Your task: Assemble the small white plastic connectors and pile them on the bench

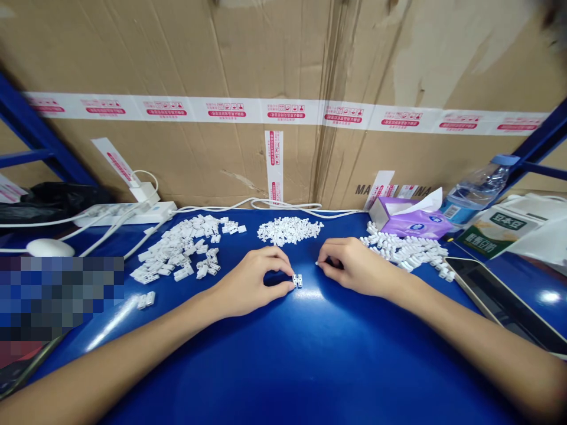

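My left hand (254, 280) rests on the blue table, its thumb and fingers pinching the left side of a small white plastic piece (298, 281) with openings in its top. To the right, my right hand (348, 264) is closed in a pinch, with a tiny white part (318, 263) at its fingertips, apart from the left hand's piece. Beyond the hands lies a pile of tiny white parts (290, 230). A heap of larger white plastic pieces (177, 248) spreads left of my left hand. Behind my right wrist is a pile of white ribbed pieces (407, 249).
A white power strip (128, 212) with cables sits back left, near a pair of loose white pieces (146, 300). At right are a purple tissue pack (405, 217), a plastic bottle (476, 189), a green-and-white package (500, 227) and a phone (509, 301). Cardboard (177, 159) stands behind.
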{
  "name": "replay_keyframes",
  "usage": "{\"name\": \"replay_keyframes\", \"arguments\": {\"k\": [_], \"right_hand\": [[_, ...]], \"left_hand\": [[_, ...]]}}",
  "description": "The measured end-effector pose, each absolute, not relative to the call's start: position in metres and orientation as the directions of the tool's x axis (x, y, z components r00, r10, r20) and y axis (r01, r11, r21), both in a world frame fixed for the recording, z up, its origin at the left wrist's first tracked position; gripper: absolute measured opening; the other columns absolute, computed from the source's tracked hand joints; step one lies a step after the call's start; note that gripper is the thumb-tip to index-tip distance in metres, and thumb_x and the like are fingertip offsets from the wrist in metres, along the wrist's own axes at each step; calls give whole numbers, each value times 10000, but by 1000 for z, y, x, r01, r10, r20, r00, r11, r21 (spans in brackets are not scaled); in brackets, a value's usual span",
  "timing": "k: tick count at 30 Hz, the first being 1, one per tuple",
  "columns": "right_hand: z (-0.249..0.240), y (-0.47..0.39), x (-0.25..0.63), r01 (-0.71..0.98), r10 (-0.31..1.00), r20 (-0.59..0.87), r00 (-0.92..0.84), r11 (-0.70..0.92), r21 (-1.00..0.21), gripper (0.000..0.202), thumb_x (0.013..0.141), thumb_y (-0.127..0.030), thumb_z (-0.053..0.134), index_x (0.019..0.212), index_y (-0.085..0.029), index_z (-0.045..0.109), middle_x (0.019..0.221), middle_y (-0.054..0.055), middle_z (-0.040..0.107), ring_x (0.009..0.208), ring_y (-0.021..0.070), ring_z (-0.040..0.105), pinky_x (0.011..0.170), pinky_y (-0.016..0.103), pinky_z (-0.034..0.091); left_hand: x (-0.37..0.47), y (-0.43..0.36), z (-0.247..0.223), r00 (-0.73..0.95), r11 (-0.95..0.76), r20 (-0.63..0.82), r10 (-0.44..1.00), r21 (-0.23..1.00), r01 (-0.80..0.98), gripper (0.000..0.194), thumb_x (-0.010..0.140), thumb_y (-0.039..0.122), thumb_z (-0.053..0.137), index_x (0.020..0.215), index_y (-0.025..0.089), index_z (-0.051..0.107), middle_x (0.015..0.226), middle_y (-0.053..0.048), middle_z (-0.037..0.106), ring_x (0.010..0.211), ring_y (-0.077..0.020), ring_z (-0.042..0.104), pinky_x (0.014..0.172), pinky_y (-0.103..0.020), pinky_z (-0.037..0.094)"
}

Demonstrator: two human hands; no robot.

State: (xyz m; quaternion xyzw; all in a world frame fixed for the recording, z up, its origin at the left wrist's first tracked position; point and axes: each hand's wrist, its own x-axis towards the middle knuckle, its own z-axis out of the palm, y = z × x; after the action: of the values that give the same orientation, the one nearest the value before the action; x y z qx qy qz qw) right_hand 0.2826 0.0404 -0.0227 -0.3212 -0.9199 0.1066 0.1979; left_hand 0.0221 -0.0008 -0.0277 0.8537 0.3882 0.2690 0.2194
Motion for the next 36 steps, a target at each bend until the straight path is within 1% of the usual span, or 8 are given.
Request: {"name": "replay_keyframes", "arguments": {"k": [4,6,8,10,14,19,25,36], "right_hand": [[-19,26,273,458,617,312,-723,766,-451,140,813,-24,644,795,-162,656,696,-31,609,594,91,515,592,224,395],[-19,22,268,422,616,321,-720,755,-503,120,842,-56,660,876,-164,698,722,-26,623,597,90,525,593,225,408],[-21,19,266,396,624,316,-715,734,-552,163,876,-96,665,1001,-177,732,788,-7,654,628,98,558,608,233,438],[-23,18,264,373,636,303,-710,704,-604,201,886,-102,665,1052,-184,744,862,15,680,661,104,590,621,238,467],[-25,19,265,307,618,292,-730,678,-668,167,861,-45,665,904,-175,761,904,27,713,726,118,648,665,246,509],[-23,19,267,271,588,329,-739,706,-654,173,884,-71,675,928,-198,784,998,43,702,802,128,672,727,269,531],[-23,16,265,297,593,293,-750,697,-652,141,887,-96,696,942,-198,775,894,24,695,751,128,656,687,265,518],[-23,15,263,290,566,339,-752,745,-600,175,940,-116,633,1003,-191,777,928,46,723,792,143,681,743,288,546]], "left_hand": [[23,-2,-27,558,-603,287,779,587,540,112,885,244,720,984,235,772,1056,-19,696,956,-183,676,900,-337,519],[23,-3,-26,561,-601,281,779,590,539,112,881,236,721,981,231,770,1057,-22,695,961,-185,673,899,-337,517],[24,-4,-25,568,-600,272,776,593,536,113,878,228,721,980,230,769,1060,-23,694,968,-188,670,901,-341,513],[25,-6,-24,578,-601,258,774,587,543,111,875,227,723,976,233,768,1067,-23,694,987,-197,665,919,-357,502],[27,-9,-24,590,-606,235,773,550,575,108,880,230,718,975,245,767,1083,-19,694,1020,-213,653,953,-396,474],[28,-10,-24,597,-616,242,765,546,568,108,886,239,714,977,252,770,1084,-18,693,1019,-212,650,977,-404,467],[27,-9,-24,593,-610,236,769,547,573,107,881,243,717,974,247,770,1088,-32,694,1022,-226,649,957,-414,472],[26,-9,-26,594,-615,242,767,540,575,119,883,242,721,992,251,767,1096,-22,692,1032,-222,647,968,-400,456]]}}
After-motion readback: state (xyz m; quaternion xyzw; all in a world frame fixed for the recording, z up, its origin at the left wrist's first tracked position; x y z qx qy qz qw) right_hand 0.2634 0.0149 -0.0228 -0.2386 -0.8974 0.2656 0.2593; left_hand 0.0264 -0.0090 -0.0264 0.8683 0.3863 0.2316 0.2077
